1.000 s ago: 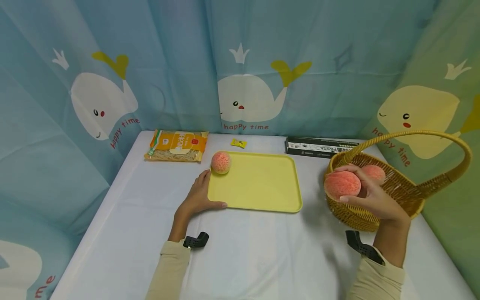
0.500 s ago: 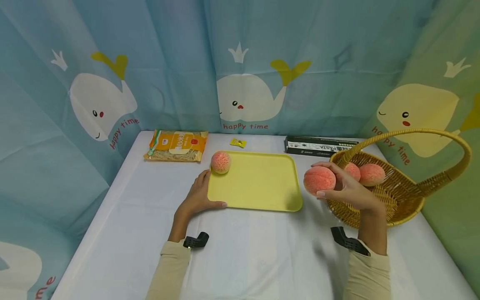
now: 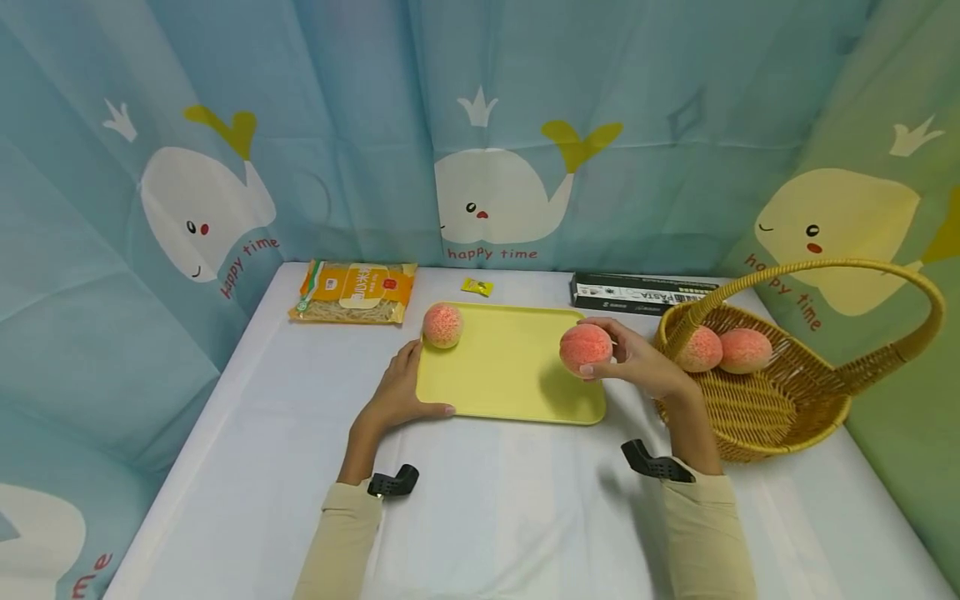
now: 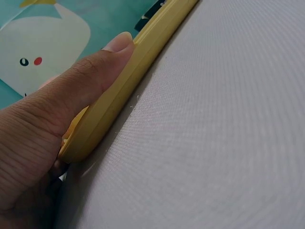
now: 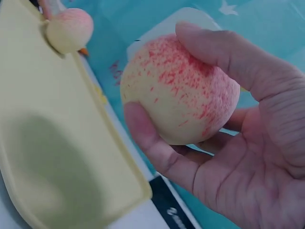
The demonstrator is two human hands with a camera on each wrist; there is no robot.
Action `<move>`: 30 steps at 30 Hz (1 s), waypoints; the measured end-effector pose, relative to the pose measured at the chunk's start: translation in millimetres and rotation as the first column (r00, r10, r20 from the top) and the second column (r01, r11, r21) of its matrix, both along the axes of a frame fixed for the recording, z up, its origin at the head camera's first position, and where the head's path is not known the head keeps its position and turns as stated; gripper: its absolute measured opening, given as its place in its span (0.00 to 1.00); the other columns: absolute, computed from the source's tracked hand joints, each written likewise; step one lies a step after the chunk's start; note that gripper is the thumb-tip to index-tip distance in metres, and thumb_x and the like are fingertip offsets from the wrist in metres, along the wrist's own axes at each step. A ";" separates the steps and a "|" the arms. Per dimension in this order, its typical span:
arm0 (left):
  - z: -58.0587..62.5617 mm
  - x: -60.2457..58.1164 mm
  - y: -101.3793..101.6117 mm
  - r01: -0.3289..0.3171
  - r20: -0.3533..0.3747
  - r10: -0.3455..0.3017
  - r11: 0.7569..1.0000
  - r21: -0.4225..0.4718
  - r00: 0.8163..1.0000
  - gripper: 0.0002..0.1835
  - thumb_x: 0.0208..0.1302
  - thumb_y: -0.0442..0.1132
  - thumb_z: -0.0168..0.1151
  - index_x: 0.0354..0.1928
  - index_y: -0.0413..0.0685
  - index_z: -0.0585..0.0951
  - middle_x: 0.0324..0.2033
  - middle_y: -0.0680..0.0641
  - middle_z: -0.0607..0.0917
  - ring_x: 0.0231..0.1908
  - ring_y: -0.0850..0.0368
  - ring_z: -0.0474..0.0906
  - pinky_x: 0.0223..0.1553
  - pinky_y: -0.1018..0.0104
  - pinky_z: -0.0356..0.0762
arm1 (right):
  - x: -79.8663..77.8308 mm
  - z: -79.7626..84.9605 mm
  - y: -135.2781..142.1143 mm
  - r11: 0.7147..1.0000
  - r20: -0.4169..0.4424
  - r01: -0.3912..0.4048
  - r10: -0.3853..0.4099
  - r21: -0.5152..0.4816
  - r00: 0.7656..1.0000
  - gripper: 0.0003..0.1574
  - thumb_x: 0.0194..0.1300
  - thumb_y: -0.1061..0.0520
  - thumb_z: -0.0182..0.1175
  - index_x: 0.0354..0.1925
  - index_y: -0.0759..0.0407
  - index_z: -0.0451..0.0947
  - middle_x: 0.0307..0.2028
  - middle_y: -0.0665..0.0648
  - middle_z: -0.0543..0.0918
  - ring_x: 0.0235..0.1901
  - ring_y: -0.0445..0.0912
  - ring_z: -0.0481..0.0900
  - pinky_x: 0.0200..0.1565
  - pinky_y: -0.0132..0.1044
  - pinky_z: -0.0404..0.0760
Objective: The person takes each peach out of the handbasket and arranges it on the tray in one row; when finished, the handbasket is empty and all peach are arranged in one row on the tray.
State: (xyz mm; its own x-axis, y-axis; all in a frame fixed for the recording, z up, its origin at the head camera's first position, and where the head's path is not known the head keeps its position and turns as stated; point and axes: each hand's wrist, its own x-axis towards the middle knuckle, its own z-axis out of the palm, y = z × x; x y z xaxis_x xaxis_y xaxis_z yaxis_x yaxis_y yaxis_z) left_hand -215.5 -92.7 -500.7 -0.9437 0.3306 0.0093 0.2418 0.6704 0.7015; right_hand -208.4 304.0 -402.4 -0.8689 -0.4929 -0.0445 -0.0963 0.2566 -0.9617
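My right hand (image 3: 637, 362) holds a pink-and-cream peach (image 3: 585, 348) above the right part of a yellow rectangular tray (image 3: 502, 367). In the right wrist view, thumb and fingers wrap the sides of this peach (image 5: 178, 93), and its shadow falls on the tray. Another peach (image 3: 442, 325) rests in the tray's far left corner. At the near left corner my left hand (image 3: 397, 392) grips the tray, fingers along its left side. The left wrist view shows the thumb (image 4: 97, 71) pressed against the rim; the other fingers are mostly hidden there.
A wicker basket (image 3: 738, 454) with a tall arched handle stands at the right, holding two peaches (image 3: 745, 350). Along the back lie an orange noodle bag (image 3: 352, 292), a small yellow packet (image 3: 477, 287) and a black pasta box (image 3: 630, 293). Whale-print curtain hangs behind and beside the table.
My right hand has carried the peach leftward from over the basket to over the tray, uncovering the two peaches in the basket. The left hand and tray have stayed in place.
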 end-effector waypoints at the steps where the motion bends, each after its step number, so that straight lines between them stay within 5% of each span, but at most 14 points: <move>1: 0.0 -0.1 0.2 0.000 0.000 0.000 1.000 0.000 1.000 0.70 0.38 0.64 0.78 0.77 0.48 0.46 0.75 0.41 0.51 0.73 0.42 0.51 0.70 0.43 0.55 | -2.9 -0.5 -3.2 1.000 0.005 0.008 -0.008 0.007 1.000 0.47 0.62 0.66 0.64 0.72 0.64 0.51 0.53 0.57 0.77 0.46 0.42 0.82 0.46 0.38 0.83; 13: 3.1 -0.9 0.9 0.004 -0.001 -0.004 1.000 -0.001 1.000 0.70 0.38 0.64 0.77 0.78 0.48 0.45 0.75 0.42 0.50 0.73 0.42 0.51 0.70 0.42 0.56 | -38.7 -17.3 -39.9 1.000 0.001 0.006 -0.006 -0.006 1.000 0.43 0.59 0.66 0.67 0.69 0.65 0.59 0.56 0.61 0.73 0.46 0.44 0.79 0.40 0.41 0.84; 30: 2.5 2.0 -0.6 0.003 0.018 -0.003 1.000 -0.005 1.000 0.70 0.38 0.65 0.77 0.78 0.50 0.44 0.75 0.43 0.49 0.73 0.43 0.51 0.70 0.42 0.56 | -72.5 -49.5 -93.6 0.998 0.166 0.057 -0.056 0.000 0.984 0.42 0.61 0.65 0.65 0.69 0.63 0.58 0.57 0.67 0.70 0.49 0.49 0.77 0.41 0.46 0.85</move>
State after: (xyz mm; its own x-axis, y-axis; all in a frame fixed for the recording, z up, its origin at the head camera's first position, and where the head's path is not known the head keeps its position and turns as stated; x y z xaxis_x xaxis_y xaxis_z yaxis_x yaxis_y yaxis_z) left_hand -213.6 -93.3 -498.2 -0.9426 0.3337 -0.0091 0.2315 0.6733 0.7022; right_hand -280.9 210.3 -451.9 -0.8762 -0.4437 -0.1882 0.0794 0.2522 -0.9644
